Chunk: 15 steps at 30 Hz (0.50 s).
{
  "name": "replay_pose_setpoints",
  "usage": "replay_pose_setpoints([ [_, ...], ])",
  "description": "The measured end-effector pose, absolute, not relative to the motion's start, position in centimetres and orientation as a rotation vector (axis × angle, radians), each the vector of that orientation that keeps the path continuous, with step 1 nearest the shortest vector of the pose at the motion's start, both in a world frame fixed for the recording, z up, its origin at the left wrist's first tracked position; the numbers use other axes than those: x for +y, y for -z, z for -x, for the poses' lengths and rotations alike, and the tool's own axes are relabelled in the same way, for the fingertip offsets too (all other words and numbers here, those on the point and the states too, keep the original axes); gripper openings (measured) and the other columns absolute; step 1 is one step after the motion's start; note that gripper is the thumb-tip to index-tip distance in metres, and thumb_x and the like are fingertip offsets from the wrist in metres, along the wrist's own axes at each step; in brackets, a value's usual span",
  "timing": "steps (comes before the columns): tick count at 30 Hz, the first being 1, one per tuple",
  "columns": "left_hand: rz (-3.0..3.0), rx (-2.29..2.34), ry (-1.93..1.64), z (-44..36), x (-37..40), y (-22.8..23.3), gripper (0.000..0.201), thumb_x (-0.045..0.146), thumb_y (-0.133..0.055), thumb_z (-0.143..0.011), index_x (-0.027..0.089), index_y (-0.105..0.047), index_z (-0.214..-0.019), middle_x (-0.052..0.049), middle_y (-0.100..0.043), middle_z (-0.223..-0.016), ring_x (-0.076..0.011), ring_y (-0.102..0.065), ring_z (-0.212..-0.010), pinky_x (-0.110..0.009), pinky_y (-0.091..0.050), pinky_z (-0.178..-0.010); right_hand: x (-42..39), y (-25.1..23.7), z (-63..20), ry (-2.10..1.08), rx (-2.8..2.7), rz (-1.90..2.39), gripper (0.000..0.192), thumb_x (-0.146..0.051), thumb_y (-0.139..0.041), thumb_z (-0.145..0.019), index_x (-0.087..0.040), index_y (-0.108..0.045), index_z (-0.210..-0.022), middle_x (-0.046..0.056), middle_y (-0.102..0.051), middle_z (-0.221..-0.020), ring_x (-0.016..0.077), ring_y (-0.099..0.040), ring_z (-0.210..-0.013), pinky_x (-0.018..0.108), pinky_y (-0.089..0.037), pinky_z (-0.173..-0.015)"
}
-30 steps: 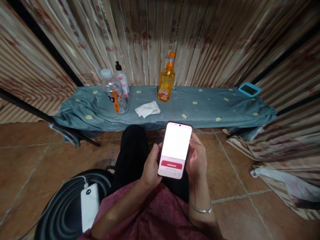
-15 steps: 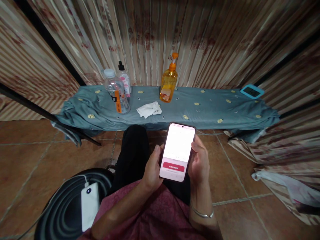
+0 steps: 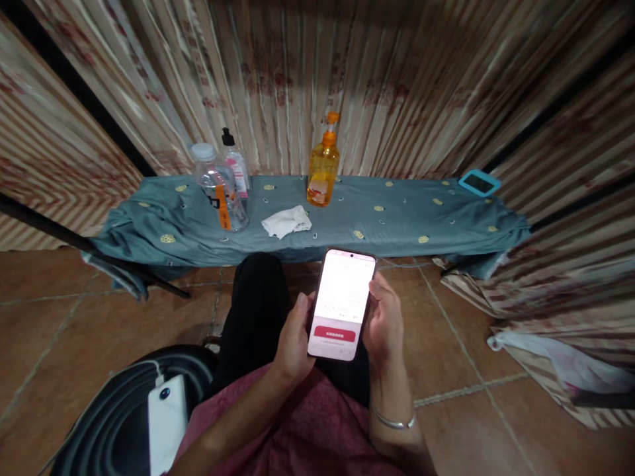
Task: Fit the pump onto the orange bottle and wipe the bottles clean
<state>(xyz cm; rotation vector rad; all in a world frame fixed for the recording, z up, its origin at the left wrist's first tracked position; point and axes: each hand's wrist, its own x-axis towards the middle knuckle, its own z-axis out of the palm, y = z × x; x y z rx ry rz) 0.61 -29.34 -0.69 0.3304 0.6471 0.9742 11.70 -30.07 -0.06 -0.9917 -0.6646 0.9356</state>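
Note:
A smartphone [image 3: 343,301] with a lit screen is held upright above my lap, tilted slightly. Its screen is mostly white, with a red button near the bottom. My left hand [image 3: 294,340] grips its left edge, thumb along the side. On the opposite edge, my right hand [image 3: 385,320] closes around it, with the thumb at the rim and a silver bangle on the wrist. The fingers behind the phone are hidden. Beyond it, a crumpled white tissue [image 3: 286,222] lies on a cloth-covered bench [image 3: 397,221].
On the bench stand an orange pump bottle [image 3: 323,168], a clear bottle with a white cap [image 3: 221,192] and a black-topped pump bottle [image 3: 237,162]. A blue-framed digital clock [image 3: 479,183] sits at right. A white power bank [image 3: 167,423] with a cable rests on a black round stool [image 3: 119,423].
The whole view has shifted a little, so the bench, phone and hands appear slightly further left. Both hands keep the same hold on the smartphone.

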Motion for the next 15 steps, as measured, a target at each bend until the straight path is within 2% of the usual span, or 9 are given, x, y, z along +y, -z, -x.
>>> replay_pose_setpoints([
  [4,-0.336,0.662,-0.963,-0.60,-29.38,0.53,0.041,0.049,-0.064,-0.077,0.012,-0.071,-0.092,-0.008,-0.076,-0.087,-0.0295,-0.068,-0.096,-0.037,-0.052,-0.084,-30.15,-0.05,-11.67,-0.924,-0.646,1.010,0.020,-0.030,-0.052,-0.082,-0.022,-0.069,-0.090,-0.001,-0.072,-0.089,0.0200,-0.063,-0.094,0.028,-0.046,-0.075],
  [10,-0.309,0.643,-0.964,-0.49,-29.48,0.16,0.038,0.047,-0.061,-0.080,0.012,-0.071,-0.090,-0.007,-0.076,-0.086,-0.0290,-0.068,-0.095,-0.037,-0.051,-0.086,-30.13,0.03,-11.61,-0.935,-0.662,0.993,0.029,-0.031,-0.051,-0.082,-0.022,-0.068,-0.104,0.000,-0.072,-0.097,0.0209,-0.063,-0.096,0.029,-0.046,-0.078],
  [15,-0.277,0.615,-0.953,-0.46,-29.54,-0.32,0.035,0.046,-0.061,-0.081,0.013,-0.071,-0.086,-0.007,-0.076,-0.085,-0.0291,-0.068,-0.097,-0.037,-0.051,-0.088,-30.34,-0.16,-11.39,-0.947,-0.636,0.998,0.035,-0.030,-0.053,-0.081,-0.023,-0.065,-0.113,-0.001,-0.072,-0.100,0.0207,-0.065,-0.090,0.029,-0.048,-0.071],
])
